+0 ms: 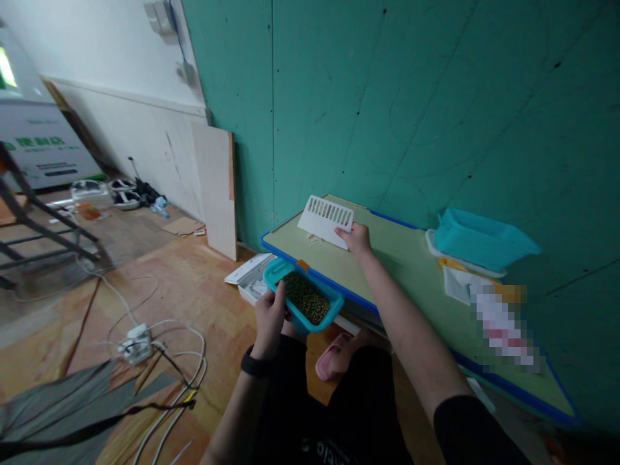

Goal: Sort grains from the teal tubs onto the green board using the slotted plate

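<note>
My left hand (pixel 270 318) grips the near left side of a teal plastic tub (pixel 325 321), thumb over its rim. Green beans or similar small grains (pixel 305 294) fill the tub's bottom, dark green at one end and yellowish at the other. The tub is held just off the table's front edge. In my right hand (pixel 357 240) is a flat white plastic piece with a row of slots (pixel 323 223), tilted up over the table's left end. Small pale bits (pixel 314 241) lie on the tabletop by its lower edge.
The pale green table (pixel 402 258) with blue edging stands against a green wall. On its right are a teal bin (pixel 484 239) and a blurred packet (pixel 504 329). An open white box (pixel 252 278) sits on the floor behind the tub. Cables and a power strip (pixel 137 343) lie left.
</note>
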Demonstrator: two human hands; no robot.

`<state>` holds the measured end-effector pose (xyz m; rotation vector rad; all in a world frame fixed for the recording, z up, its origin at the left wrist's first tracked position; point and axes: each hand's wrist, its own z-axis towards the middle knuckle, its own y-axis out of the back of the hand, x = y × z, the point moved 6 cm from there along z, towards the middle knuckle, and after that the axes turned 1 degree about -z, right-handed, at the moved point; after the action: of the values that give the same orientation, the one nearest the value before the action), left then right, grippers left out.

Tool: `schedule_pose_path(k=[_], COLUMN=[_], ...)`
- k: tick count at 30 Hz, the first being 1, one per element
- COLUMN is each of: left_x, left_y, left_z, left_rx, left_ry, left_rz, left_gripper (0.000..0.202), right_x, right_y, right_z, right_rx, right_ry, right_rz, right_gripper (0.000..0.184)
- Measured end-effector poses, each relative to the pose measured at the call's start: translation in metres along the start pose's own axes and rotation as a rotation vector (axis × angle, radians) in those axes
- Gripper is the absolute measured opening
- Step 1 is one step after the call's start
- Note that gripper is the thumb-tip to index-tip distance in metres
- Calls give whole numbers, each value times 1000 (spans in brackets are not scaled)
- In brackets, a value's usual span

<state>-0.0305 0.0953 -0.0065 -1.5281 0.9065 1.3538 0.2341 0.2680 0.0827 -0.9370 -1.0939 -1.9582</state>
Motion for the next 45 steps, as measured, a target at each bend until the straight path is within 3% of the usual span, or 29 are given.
schedule_pose_path(k=[38,45], left_x=[-6,-1], left_y=[0,0], left_z=[-7,-5], left_rx=[37,35], left_ry=[7,1], left_rz=[-42,-55], left_gripper=[51,50], right_x=[12,10], right_y=[-14,-14], right_z=[-16,-14], right_rx=[211,178], right_ry=[-150,-155], right_rz=[316,317], right_gripper=[36,34])
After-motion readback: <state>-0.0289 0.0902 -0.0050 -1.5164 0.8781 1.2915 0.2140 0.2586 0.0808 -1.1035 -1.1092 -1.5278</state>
